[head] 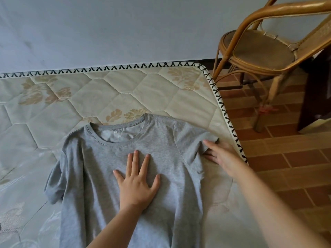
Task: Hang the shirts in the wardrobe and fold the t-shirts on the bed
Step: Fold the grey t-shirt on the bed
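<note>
Grey and face up, the t-shirt (pixel 100 167) lies flat on the bed (pixel 53 108), whose bare quilted top is cream with a tan leaf print. The shirt sits near the bed's right corner, collar pointing away from the person and hem running out of the bottom of the view. Its left sleeve is spread on the bed and slightly crumpled. A pale wall (pixel 107 29) runs behind the bed.

At the middle of the shirt's chest, just below the collar, the left hand (pixel 137 183) presses palm down, fingers straight and spread apart, gripping nothing.

Further right, the right hand (pixel 222 156) reaches to the shirt's right sleeve. Its fingers are straight and loosely apart, their tips touching the sleeve's edge; the hand itself lies over the strip of bed between the sleeve and the black-and-white piped edge. It is not curled round the cloth.

Beyond that edge is a floor (pixel 277 158) of brown brick-pattern tiles. A cane chair (pixel 263 49) stands on it by the bed's far right corner, well apart from the shirt.
</note>
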Demonstrator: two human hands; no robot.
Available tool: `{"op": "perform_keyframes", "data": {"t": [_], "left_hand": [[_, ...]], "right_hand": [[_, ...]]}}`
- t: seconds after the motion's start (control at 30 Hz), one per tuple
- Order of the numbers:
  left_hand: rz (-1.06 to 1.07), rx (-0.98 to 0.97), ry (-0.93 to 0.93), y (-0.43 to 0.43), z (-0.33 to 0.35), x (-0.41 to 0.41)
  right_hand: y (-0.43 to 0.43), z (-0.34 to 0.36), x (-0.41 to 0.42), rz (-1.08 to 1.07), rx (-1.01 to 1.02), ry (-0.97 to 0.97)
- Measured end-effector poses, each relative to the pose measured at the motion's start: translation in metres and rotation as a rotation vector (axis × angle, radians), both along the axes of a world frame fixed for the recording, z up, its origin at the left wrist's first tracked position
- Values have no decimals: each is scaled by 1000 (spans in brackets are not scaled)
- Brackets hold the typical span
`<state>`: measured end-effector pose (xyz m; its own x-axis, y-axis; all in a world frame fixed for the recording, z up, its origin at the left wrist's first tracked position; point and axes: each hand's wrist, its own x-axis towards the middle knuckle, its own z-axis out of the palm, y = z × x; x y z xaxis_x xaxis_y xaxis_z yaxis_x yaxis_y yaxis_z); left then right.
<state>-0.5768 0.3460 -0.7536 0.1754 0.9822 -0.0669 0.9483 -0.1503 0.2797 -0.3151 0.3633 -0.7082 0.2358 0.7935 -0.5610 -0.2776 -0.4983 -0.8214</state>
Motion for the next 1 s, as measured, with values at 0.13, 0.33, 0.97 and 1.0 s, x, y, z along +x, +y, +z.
{"op": "perform_keyframes", "data": {"t": [0.13,0.33,0.97,1.0], "left_hand": [[6,-41,33,0,4,0],[6,-57,46,0,7,0],[10,-67,31,0,10,1],[11,-67,35,0,10,1]], "right_hand": [[6,6,-11,-49,12,-347],[14,2,-15,-73,-130,-547],[-10,12,-50,-11,219,-1250],[-6,8,-65,118,337,-1300]]}}
